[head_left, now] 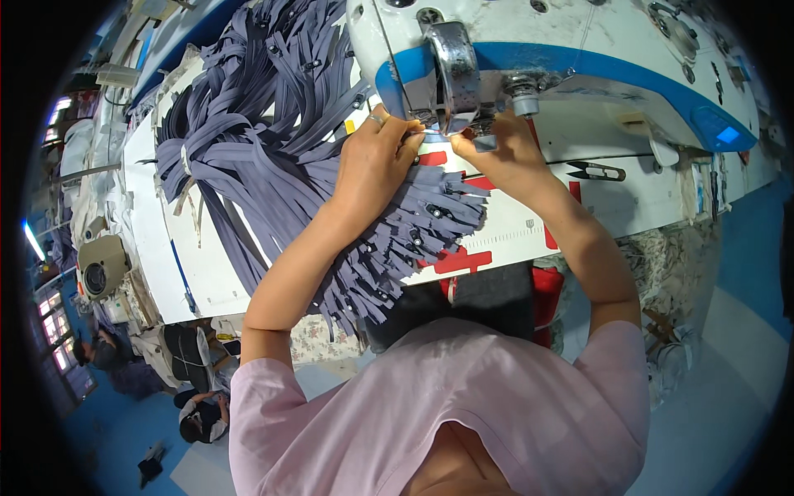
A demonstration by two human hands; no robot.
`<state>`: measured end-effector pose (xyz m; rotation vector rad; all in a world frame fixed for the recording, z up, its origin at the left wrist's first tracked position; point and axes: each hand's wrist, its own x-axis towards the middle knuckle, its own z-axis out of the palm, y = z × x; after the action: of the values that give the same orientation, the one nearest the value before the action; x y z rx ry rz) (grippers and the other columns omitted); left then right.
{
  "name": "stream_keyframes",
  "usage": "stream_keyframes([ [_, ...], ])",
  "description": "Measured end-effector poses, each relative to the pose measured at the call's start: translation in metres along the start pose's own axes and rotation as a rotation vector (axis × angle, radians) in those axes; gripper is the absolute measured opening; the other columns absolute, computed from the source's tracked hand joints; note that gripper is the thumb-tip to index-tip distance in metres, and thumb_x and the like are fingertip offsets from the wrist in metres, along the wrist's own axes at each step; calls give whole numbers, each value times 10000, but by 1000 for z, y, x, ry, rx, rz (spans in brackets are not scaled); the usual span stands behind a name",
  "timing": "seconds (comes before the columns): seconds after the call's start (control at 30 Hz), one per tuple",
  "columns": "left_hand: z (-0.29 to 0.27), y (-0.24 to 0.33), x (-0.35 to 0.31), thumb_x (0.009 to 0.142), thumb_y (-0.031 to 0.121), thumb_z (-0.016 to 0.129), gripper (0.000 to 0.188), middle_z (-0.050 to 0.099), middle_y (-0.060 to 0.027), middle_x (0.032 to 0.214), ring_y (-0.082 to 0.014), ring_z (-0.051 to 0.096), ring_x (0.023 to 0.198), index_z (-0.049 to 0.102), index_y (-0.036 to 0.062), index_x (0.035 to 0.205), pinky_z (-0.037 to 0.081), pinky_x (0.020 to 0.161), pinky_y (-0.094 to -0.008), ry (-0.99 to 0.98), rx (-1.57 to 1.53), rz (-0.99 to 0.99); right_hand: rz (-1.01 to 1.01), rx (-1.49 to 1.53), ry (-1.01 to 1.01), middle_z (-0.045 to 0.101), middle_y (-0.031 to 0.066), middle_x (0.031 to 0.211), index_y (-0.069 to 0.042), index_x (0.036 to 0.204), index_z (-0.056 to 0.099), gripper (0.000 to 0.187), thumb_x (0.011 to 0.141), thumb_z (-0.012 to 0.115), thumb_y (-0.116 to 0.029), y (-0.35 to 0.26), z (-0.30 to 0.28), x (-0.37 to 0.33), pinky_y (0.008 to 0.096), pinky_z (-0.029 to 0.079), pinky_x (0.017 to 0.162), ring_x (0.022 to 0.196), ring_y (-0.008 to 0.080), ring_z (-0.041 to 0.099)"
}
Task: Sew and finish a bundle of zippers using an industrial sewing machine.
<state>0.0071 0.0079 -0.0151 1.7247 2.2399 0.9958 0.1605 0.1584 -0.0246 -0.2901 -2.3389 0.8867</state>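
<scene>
My left hand [374, 164] is closed in a pinch just left of the needle area of a white and blue sewing machine [571, 62]. Opposite it, my right hand [506, 161] is also closed, its fingertips partly hidden by the machine's front parts. A small pale piece shows between the fingertips, too small and covered to name. Grey-blue zippers [240, 157] with dark sliders lie in a large tied bundle left of my left hand. Their cut ends [413, 236] fan out under and beside my left forearm.
Thread snips [597, 171] lie on the white table [504, 236] right of my right forearm. Red tape patches [451, 263] mark the tabletop. A thin blue tool [184, 277] lies near its left edge. A person [203, 413] sits on the lower left.
</scene>
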Motion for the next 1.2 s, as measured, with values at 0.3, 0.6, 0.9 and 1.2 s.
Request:
stream_keyframes([
  [0.3,-7,2,-1,858,164,730,142,578,-98,894,-262,640,698,704,67,958,514,601,-385,-30,51,-92,37,-98,-34,591,114,820,-41,862,599,171,774,713,-133,-10,-5,1,449,473,753,860,339,575],
  [0.6,-8,-7,2,833,131,734,105,584,-84,854,-259,628,681,700,46,883,502,582,-392,-5,57,-50,36,-35,-58,611,137,890,-51,933,608,177,778,678,-103,5,6,-5,471,481,803,958,359,564],
  [0.9,-7,-11,2,838,180,744,177,619,-79,898,-296,643,677,638,38,837,492,567,-410,117,149,-19,-43,-161,-98,647,158,864,-55,886,632,119,782,648,-111,18,17,-3,475,470,786,895,380,586],
  [1.2,-4,-16,3,848,201,727,197,628,-97,933,-332,641,703,630,35,886,491,589,-432,113,161,-40,-136,-248,-141,665,172,760,-62,837,657,137,835,614,-192,45,36,-6,484,456,756,790,388,622],
])
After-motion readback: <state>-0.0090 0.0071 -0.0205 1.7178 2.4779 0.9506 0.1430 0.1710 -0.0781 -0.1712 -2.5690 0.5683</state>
